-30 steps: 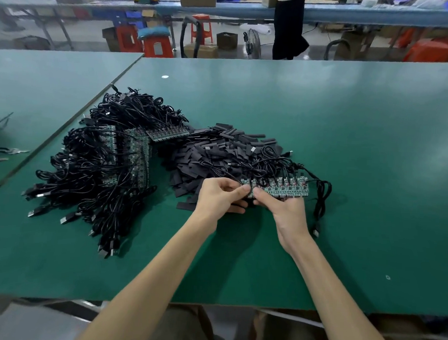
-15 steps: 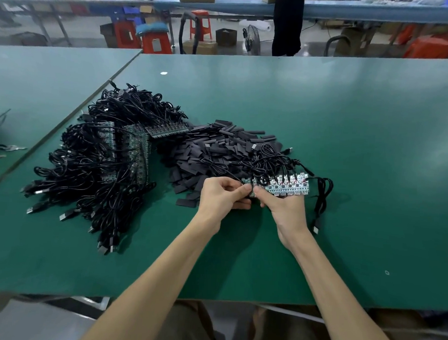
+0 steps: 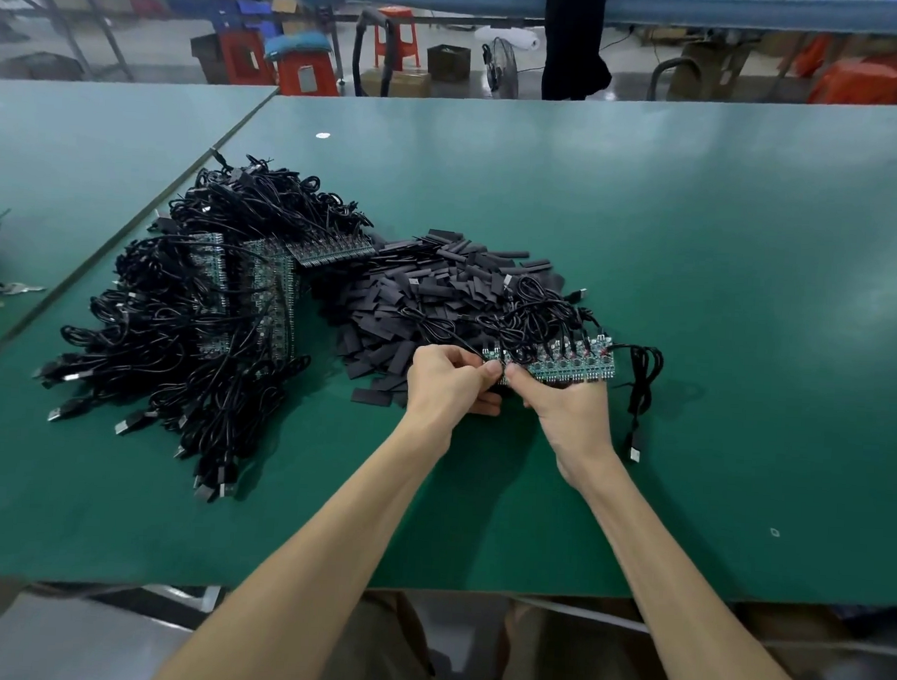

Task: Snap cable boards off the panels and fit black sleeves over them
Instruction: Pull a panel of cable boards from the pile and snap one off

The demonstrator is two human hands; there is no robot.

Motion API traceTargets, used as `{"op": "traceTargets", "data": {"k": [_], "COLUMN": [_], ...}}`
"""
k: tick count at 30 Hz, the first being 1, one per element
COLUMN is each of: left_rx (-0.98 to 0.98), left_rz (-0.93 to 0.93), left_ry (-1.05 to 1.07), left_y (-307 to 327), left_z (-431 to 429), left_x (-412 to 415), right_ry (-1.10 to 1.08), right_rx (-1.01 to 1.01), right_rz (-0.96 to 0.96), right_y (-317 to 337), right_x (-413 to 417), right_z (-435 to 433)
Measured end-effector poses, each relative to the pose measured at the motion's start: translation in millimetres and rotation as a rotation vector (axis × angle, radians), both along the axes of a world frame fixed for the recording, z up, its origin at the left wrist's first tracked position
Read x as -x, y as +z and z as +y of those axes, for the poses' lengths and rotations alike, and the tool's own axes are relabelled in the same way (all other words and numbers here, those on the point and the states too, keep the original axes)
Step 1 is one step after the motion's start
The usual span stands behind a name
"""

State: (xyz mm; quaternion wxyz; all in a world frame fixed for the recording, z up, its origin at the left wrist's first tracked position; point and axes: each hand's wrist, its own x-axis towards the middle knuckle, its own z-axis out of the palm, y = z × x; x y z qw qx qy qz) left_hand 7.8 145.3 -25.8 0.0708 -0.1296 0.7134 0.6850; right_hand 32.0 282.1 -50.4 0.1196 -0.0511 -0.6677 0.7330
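A green panel of cable boards [image 3: 571,364] with black cables soldered on lies at the table's middle. My left hand [image 3: 447,386] pinches the leftmost cable board [image 3: 492,357] at the panel's left end. My right hand [image 3: 561,414] grips the panel just to the right of it, thumb on top, fingers underneath. Thumb tips of both hands nearly touch. A heap of flat black sleeves [image 3: 438,298] lies right behind my hands. Its USB plug [image 3: 634,453] trails off to the right.
A big stack of more panels with tangled black cables [image 3: 206,319] fills the left part of the green table [image 3: 697,248]. A second table [image 3: 58,168] adjoins at left. Stools, boxes, a fan and a standing person are beyond the far edge.
The panel's left end has tipped up slightly between my hands and my thumbs have closed together on it. The hands stay in the same spot.
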Motion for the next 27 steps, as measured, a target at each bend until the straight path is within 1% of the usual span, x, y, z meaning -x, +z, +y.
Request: {"op": "traceTargets", "data": {"k": [7, 10, 13, 18, 21, 25, 27], "left_rx": [0.07, 0.09, 0.044, -0.005, -0.037, -0.021, -0.008], "left_rz": [-0.046, -0.048, -0.044, -0.016, 0.014, 0.106, 0.133], "left_ry": [0.027, 0.031, 0.011, -0.068, -0.146, -0.199, -0.229], "left_y": [-1, -3, -3, 2, 5, 14, 20], "left_z": [5, 6, 4, -2, -10, -23, -31], "left_x": [5, 4, 3, -2, -7, -10, -10], "right_ry": [-0.043, -0.049, -0.055, -0.041, -0.108, -0.177, -0.207], "right_rx": [-0.044, -0.092, -0.091, 0.019, 0.184, 0.303, 0.422], "right_rz": [0.0, 0.013, 0.007, -0.013, -0.042, -0.069, -0.044], "right_y": [3, 4, 3, 1, 1, 7, 12], "right_x": [-3, -6, -7, -4, -1, 1, 2], "right_z": [-2, -2, -3, 2, 9, 18, 24]}}
